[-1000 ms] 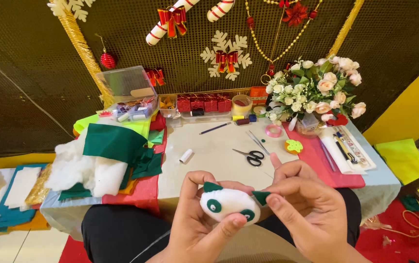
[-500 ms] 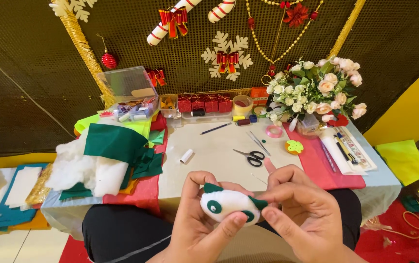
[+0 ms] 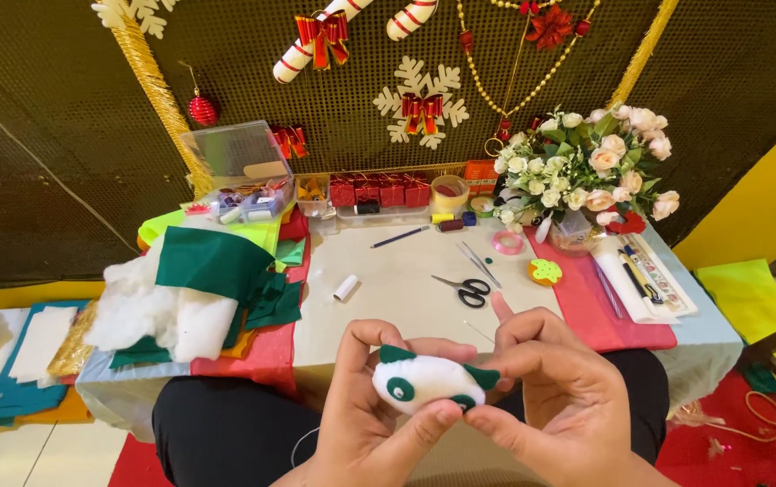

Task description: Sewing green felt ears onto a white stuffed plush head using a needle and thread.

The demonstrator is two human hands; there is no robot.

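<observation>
Both hands hold a small white stuffed toy (image 3: 424,381) with green ears and eyes, above the lap and at 6 o'clock from the counter (image 3: 388,289). The left hand (image 3: 365,424) has its fingers clamped around the toy from below; the right hand (image 3: 555,401) pinches its right end (one finger points up). Black scissors (image 3: 466,289) lie at 12 o'clock from the toy, a white spool (image 3: 345,288) at 11 o'clock

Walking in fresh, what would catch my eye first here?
Right in front, the left hand and right hand together hold a small white stuffed felt piece with green patches. Behind it on the table lie black-handled scissors, with a pale rose bouquet at the back right and green felt sheets at the left.
</observation>
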